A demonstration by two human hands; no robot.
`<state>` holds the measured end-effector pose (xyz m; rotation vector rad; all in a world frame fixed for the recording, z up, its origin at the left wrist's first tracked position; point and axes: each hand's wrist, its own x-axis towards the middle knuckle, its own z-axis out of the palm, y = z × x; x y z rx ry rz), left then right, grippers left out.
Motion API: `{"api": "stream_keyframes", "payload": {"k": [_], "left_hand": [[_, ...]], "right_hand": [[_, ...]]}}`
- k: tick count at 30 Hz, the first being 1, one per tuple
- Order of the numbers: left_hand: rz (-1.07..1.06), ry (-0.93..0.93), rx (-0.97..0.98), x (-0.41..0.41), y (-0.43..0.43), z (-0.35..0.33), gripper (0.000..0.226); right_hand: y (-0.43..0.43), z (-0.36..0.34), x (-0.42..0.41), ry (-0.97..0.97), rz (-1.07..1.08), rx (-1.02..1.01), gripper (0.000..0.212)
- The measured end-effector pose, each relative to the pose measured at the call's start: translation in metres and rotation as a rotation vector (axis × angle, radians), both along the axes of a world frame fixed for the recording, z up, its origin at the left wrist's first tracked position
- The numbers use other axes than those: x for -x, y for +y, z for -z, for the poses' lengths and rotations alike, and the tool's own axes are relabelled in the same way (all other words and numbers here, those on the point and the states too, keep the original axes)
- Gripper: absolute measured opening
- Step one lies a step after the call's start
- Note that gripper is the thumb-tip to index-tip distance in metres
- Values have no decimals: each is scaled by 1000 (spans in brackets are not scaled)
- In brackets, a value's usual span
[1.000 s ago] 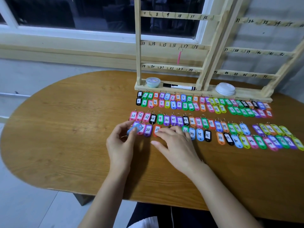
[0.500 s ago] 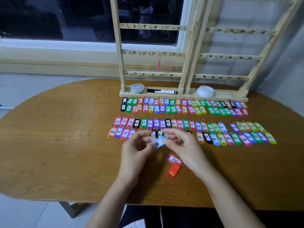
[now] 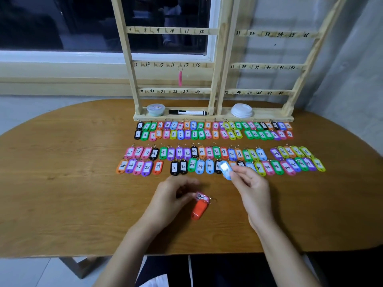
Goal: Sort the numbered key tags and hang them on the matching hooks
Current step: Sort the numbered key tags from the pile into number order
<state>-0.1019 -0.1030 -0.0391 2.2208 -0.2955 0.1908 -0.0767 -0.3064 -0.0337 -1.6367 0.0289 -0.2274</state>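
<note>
A blue key tag (image 3: 226, 169) is pinched at its lower end between the thumb and fingertips of the right hand (image 3: 253, 188). It is held just above the near row of key tags (image 3: 277, 167), over the stretch where the high thirties are laid out. Its long axis runs nearly away from the person, tipped slightly to the left, and the tag lies up and to the left of the palm. The label is washed out by glare, so the number cannot be read.

Nearer the person, a pink key tag (image 3: 201, 197) and an orange key tag (image 3: 199, 210) lie together on the desk (image 3: 72, 193), apart from the rows. The left hand (image 3: 170, 198) is the nearer one, its curled fingers just to their left. Whether its grip is closed on the pink one cannot be told, as the fingers are blurred.

Beyond the rows stands the hook rack (image 3: 173, 31), where only one pink tag (image 3: 180, 78) is hung. Sorting is judged to be unfinished, and the placing of the blue tag is likely to depend on its number.
</note>
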Motion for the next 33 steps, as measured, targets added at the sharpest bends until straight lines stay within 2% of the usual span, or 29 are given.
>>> {"api": "stream_keyframes", "payload": {"k": [5,11,15,20,23,27,33], "left_hand": [[80,-34,-128,-4,0,-2,36],[40,-50,-57,-6,-4,-2,45],[24,-89,-20,-5,-4,0,22],[-100,-107,137,-4,-1,-1,15],[-211,-10,345,-3,2,-7,23],[-278,83,625,-2,15,-11,6],[-422,3,690,4,38,1,17]], "right_hand": [[-1,1,0,-16,22,31,21],[0,4,0,-7,23,42,18],[0,3,0,-14,21,45,17],[0,3,0,-18,18,54,17],[0,4,0,-16,16,55,18],[0,5,0,-27,-12,109,16],[15,4,-3,-62,-71,234,11]]}}
